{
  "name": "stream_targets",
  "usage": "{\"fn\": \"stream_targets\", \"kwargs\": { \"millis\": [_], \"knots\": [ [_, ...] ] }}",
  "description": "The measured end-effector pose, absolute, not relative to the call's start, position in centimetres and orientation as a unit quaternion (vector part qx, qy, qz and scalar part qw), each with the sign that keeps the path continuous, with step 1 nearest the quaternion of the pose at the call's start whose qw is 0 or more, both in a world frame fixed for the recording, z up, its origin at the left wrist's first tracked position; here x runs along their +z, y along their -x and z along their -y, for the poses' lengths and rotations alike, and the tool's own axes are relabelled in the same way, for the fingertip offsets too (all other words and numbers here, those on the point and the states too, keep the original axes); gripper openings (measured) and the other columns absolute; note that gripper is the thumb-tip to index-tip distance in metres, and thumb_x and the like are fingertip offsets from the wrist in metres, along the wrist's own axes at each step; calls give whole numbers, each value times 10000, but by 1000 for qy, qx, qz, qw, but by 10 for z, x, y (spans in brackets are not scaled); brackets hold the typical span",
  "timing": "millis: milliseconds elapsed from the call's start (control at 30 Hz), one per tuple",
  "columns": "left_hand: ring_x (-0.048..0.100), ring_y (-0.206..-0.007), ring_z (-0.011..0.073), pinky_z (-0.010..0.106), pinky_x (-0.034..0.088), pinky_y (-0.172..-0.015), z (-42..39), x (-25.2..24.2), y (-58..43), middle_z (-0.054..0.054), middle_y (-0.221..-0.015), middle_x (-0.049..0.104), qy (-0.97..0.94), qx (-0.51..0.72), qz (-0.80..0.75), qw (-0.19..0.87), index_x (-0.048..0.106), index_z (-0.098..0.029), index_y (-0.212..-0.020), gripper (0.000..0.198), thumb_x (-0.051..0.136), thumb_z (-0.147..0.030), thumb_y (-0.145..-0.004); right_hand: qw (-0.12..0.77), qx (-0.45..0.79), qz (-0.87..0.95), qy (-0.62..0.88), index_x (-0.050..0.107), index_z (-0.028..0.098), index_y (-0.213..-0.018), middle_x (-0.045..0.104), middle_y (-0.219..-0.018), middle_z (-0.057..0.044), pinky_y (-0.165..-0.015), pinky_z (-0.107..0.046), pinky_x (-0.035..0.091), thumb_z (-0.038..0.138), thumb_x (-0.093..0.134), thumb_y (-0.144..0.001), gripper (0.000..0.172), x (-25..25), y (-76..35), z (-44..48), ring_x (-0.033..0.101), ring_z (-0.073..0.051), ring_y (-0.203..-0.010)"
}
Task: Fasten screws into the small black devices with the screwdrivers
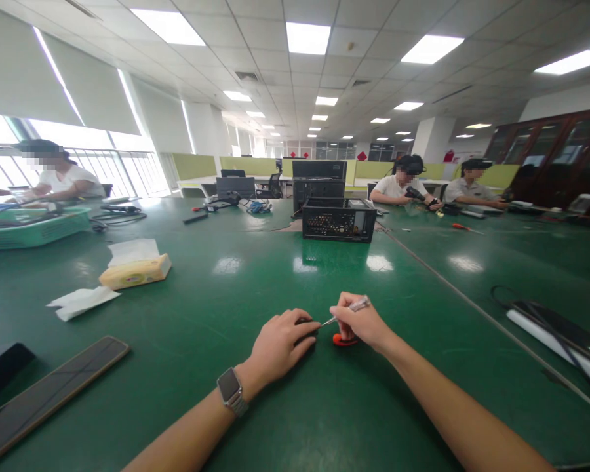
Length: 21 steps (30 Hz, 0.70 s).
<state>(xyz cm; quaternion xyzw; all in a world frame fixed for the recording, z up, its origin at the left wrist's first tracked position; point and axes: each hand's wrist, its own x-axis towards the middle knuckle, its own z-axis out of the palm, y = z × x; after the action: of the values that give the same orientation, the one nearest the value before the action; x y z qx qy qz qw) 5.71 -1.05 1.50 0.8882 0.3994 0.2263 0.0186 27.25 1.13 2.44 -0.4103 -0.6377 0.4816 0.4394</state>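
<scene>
Green tabletop [216,282] here, and the right hand [358,321] is gripping a slim tool [360,303], tip aimed around 8 o'clock, right by the fingertips of the left hand [280,341]. Those curl over a small dark piece [303,320], mostly hidden, so can't tell if it's grasped or just covered. Red-orange item [343,340] sits at the right hand's 7 o'clock; black computer case [327,224] up at 12.

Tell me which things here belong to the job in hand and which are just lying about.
Probably the job:
slim tool, in the right hand
red item close by
small dark piece, mostly hidden, at the left hand

Apparently lying about:
tissue pack
loose tissue
green basket
</scene>
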Motion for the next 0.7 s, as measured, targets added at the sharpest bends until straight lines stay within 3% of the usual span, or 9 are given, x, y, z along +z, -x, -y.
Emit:
{"fn": "stream_targets", "kwargs": {
  "millis": [233,433,600,700],
  "knots": [
    [570,-1009,192,323,483,-866,11,16,-58,38,-1152,592,-888,221,-402,20,633,-293,-1142,255,498,-327,-928,439,439,667,412,518,182,-680,446,-386,104,-325,-154,287,360,664,-767,246,29,-277,-9,403,-57,-313],
    [565,-1012,186,318,475,-885,10,15,-57,37,-1147,591,-894,219,-391,21,626,-294,-1150,260,480,-327,-938,399,494,640,432,603,150,-727,651,-585,-1,-322,-183,366,371,575,-771,227,39,-289,-10,568,-116,-382],
    [562,-1024,191,323,476,-888,10,15,-57,39,-1158,590,-891,218,-397,21,623,-292,-1158,267,478,-332,-938,396,447,673,436,580,157,-683,582,-513,34,-380,-179,411,296,568,-769,164,48,-289,-1,549,-94,-399],
    [564,-1027,191,320,480,-882,10,15,-57,41,-1159,592,-891,220,-396,22,622,-292,-1161,268,480,-335,-938,369,434,704,423,599,153,-722,610,-568,16,-435,-186,445,289,580,-788,152,47,-285,5,591,-105,-474]
  ]
}}
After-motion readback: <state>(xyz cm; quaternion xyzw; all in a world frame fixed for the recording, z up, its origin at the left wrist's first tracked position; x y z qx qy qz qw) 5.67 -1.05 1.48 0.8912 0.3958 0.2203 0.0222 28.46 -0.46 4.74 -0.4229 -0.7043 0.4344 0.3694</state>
